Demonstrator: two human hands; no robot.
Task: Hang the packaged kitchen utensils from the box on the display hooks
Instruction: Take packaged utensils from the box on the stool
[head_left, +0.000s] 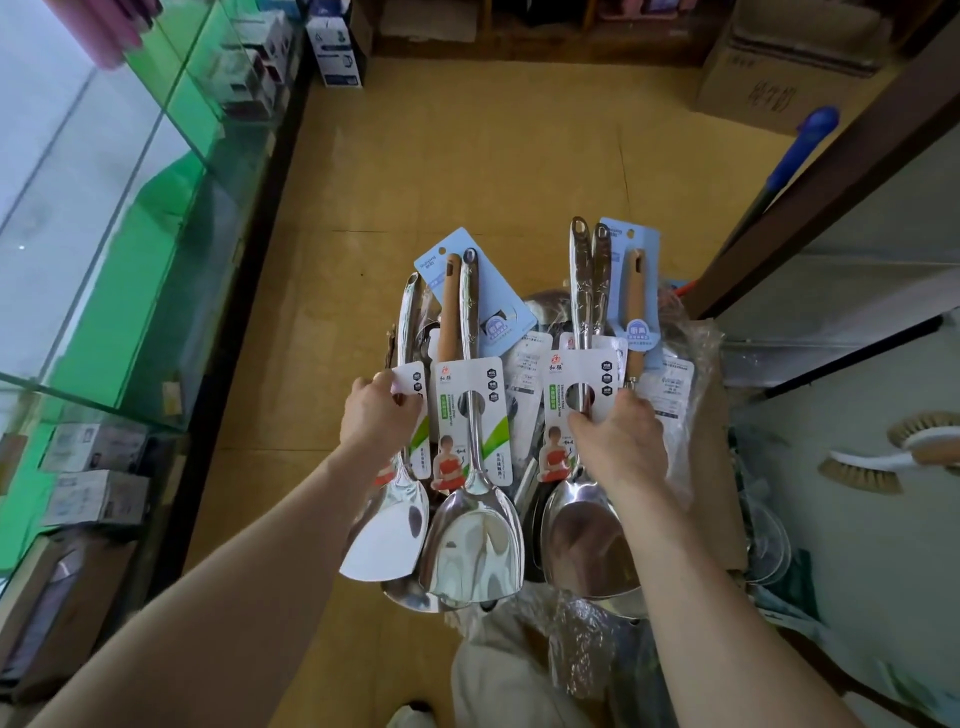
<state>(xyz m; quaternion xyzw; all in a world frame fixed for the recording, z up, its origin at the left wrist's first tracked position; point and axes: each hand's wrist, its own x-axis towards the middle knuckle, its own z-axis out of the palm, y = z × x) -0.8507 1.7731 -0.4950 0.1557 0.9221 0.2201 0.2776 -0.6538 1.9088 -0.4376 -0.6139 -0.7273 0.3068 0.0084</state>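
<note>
The packaged utensils (491, 441) are held up in two fanned bundles at the centre of the frame, above the box (722, 452) that sits at lower centre-right. The left hand (382, 415) has its fingers curled round the card sleeves of one bundle: a flat steel turner (387, 540), a deep steel scoop (472, 545) and, behind them, a wooden-handled tool on a pale blue card (496, 306). The right hand (615, 441) grips the second bundle at the necks. It holds another scoop (582, 535), with two embossed steel handles (589, 280) rising above it and a second blue card (636, 280) just to their right.

Each white sleeve has a round cut-out, a green swoosh and a printed figure in red, and the steel is mirror-bright. More carded pieces (524, 384) lie in the box between the hands, and crinkled clear plastic (696, 343) stands up along its far side.

A yellow floor (467, 156) surrounds the box and is narrowed on both sides. A glass counter (104, 208) with small boxes inside runs down the left edge — opposite it a dark door frame (831, 171) cuts across the upper right. A blue-handled pole (800, 150) leans against that frame, beside a cardboard carton (769, 78). Two bristle brushes (883, 462) lie at the right edge.
</note>
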